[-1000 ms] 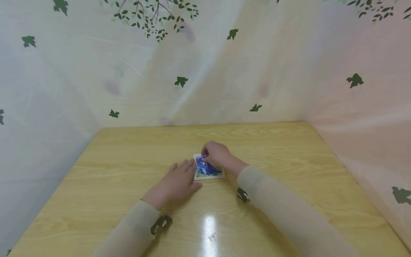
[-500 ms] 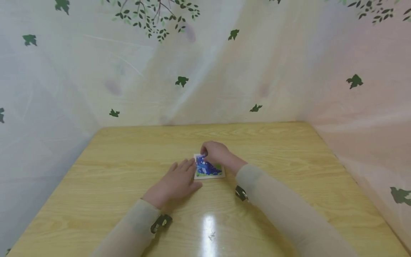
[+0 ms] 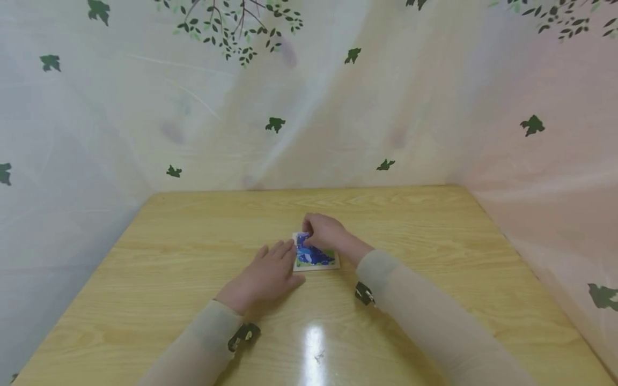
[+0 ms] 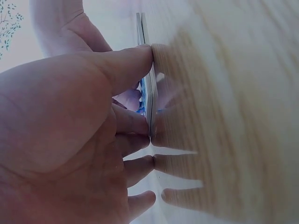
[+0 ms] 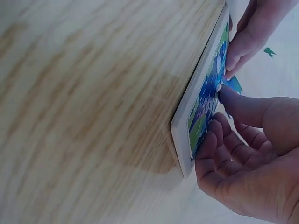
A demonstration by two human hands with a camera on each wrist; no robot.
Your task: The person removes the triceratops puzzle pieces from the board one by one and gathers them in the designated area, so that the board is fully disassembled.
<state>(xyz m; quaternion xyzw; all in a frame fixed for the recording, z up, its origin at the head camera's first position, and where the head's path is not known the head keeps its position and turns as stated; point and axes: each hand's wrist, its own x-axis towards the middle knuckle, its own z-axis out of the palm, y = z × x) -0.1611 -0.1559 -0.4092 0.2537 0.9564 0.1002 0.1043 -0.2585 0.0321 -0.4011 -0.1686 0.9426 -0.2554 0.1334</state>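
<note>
A small flat jigsaw puzzle board (image 3: 316, 268) lies mid-table, with a pale border and a picture of a blue dinosaur on green. My left hand (image 3: 263, 276) is spread along its left side, fingers straight; in the left wrist view the thumb (image 4: 133, 65) and fingertips touch the board's edge. Over the upper part of the board, my right hand (image 3: 328, 231) pinches a blue puzzle piece (image 5: 233, 85). In the right wrist view this piece sticks up at a tilt from the picture, partly hidden by the thumb (image 5: 245, 107). The other right fingers curl close over the board's surface.
The wooden table (image 3: 193, 225) extends around the board on all sides, with a bright light reflection (image 3: 315, 348) near the front. Behind it and at both sides hang pale curtains (image 3: 318, 107) printed with green leaves. Dark wrist devices (image 3: 243, 336) sit at both sleeves.
Both hands and the board stay in nearly the same place. The head view has shifted slightly, and the right fingers have moved only a little at the piece.
</note>
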